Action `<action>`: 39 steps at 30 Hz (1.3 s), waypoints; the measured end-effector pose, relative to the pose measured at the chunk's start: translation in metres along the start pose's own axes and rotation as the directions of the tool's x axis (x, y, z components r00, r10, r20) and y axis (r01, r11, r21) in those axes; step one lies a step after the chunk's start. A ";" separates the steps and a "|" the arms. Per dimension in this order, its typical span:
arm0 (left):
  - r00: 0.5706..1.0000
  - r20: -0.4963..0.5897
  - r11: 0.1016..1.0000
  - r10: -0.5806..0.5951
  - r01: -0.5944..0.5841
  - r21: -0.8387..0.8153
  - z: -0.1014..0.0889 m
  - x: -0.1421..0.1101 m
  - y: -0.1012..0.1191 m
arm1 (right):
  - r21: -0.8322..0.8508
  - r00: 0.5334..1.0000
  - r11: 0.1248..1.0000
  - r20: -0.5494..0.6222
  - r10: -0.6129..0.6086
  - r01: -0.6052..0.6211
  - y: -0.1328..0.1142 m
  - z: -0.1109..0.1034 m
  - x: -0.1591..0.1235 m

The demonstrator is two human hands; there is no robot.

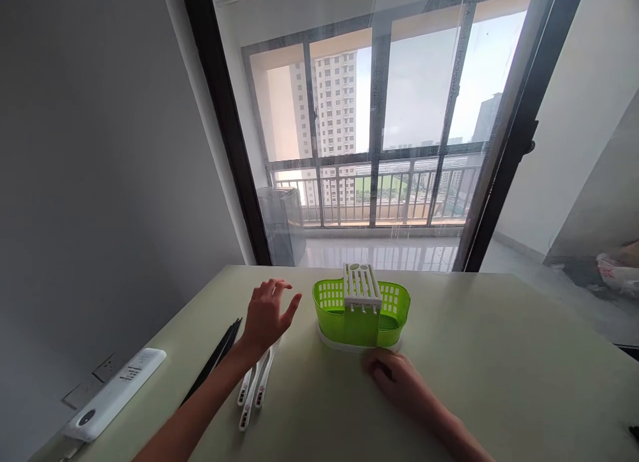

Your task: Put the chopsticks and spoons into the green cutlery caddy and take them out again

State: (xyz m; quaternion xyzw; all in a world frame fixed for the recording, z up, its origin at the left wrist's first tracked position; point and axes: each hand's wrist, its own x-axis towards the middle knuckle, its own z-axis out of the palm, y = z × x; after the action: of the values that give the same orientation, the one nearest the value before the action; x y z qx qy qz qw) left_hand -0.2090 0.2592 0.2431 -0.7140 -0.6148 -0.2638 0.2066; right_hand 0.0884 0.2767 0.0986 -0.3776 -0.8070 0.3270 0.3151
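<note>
A green slotted cutlery basket [389, 312] with a white divider [361, 285] and a white base stands on the pale green table [499, 355]. My left hand [267, 314] hovers open just left of the basket, fingers spread, above several white utensils [252, 389] lying on the table. A bundle of black chopsticks [214, 359] lies further left. My right hand [394, 377] rests on the table just in front of the basket's base, fingers curled down; nothing shows in it.
A white remote control [117, 392] sits at the table's left edge near a wall socket [107, 367]. Beyond the table's far edge is a large glass door [379, 129] to a balcony. A grey wall runs along the left.
</note>
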 end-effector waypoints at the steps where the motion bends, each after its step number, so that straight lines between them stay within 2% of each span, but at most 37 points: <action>1: 0.997 -0.074 0.997 -0.004 -0.002 -0.073 -0.005 0.009 0.019 | -0.003 1.000 1.000 0.003 0.001 -0.001 0.000 -0.001 0.000; 3: 0.987 -0.155 0.979 0.052 -0.080 -0.185 -0.015 0.024 0.062 | -0.001 1.000 1.000 0.003 -0.002 0.002 0.000 -0.001 -0.001; 4: 0.979 -0.167 0.965 0.118 -0.152 -0.213 -0.018 0.029 0.084 | 0.007 1.000 1.000 0.001 -0.006 0.006 0.001 0.000 -0.001; 6: 0.966 -0.134 0.942 0.219 -0.246 -0.229 -0.019 0.035 0.124 | 0.021 1.000 1.000 -0.007 -0.020 0.020 0.004 0.002 -0.001; 8: 0.964 -0.076 0.943 0.257 -0.267 -0.198 -0.010 0.036 0.153 | 0.020 0.999 0.999 -0.027 -0.035 0.036 0.008 0.006 0.000; 10: 0.964 -0.011 0.954 0.266 -0.265 -0.137 0.007 0.033 0.168 | 0.014 0.998 0.999 -0.052 -0.045 0.046 0.012 0.009 0.001; 13: 0.963 0.041 0.963 0.265 -0.263 -0.059 0.033 0.030 0.168 | 0.026 0.996 0.998 -0.063 -0.056 0.057 0.014 0.012 0.002; 16: 0.962 0.015 0.962 0.272 -0.271 -0.032 0.049 0.033 0.151 | 0.035 0.997 0.997 -0.040 -0.065 0.066 0.010 0.010 0.001; 20: 0.968 -0.037 0.969 0.248 -0.248 -0.005 0.050 0.042 0.111 | 0.025 0.999 0.999 -0.007 -0.042 0.042 0.001 0.005 -0.001; 25: 0.980 -0.039 0.977 0.193 -0.188 0.104 0.035 0.044 0.036 | 0.009 1.000 1.000 0.013 -0.018 0.018 -0.003 0.003 0.000; 30: 0.998 -0.010 0.979 0.055 -0.052 0.199 0.017 0.039 -0.046 | -0.012 1.000 1.000 0.022 -0.005 0.005 -0.005 0.001 0.001; 33: 1.000 -0.010 0.974 0.006 -0.004 0.228 0.008 0.036 -0.085 | -0.008 1.000 1.000 0.023 0.006 -0.005 -0.006 0.001 0.000; 36: 1.000 -0.020 0.970 -0.024 0.028 0.242 0.003 0.033 -0.109 | -0.016 1.000 1.000 0.016 0.011 -0.010 -0.005 0.001 -0.001; 39: 0.999 -0.022 0.971 -0.036 0.040 0.236 0.000 0.030 -0.119 | -0.016 1.000 1.000 0.021 0.007 -0.007 -0.003 0.002 -0.001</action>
State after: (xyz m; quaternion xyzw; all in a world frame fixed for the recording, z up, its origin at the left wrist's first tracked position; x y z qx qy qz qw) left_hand -0.3231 0.3012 0.2590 -0.6699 -0.6535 -0.1990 0.2907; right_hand 0.0863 0.2740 0.1000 -0.3795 -0.8115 0.3257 0.3024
